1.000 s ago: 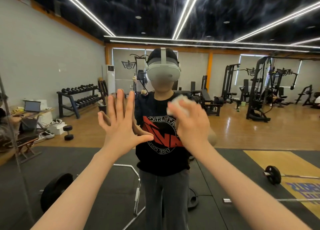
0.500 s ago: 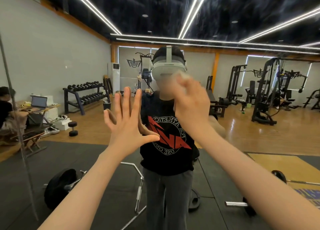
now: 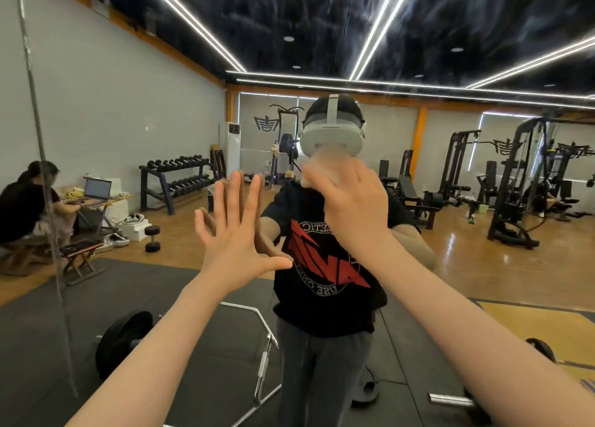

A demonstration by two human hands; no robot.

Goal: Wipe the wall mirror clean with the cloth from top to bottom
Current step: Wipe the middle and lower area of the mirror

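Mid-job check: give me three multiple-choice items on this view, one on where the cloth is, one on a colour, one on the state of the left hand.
1. Where is the cloth?
A. on the floor
B. in the right hand, against the mirror
C. over the left arm

2. What colour is the reflected shirt?
A. black with a red print
B. plain white
C. yellow

3. How is the left hand?
A. gripping the cloth
B. curled into a fist
C. fingers spread straight, palm toward the glass

Answers: 1 B, the blurred pale cloth shows above the right hand's fingers. 2 A, a red graphic on black fabric. 3 C, all its fingers are straight and hold nothing.
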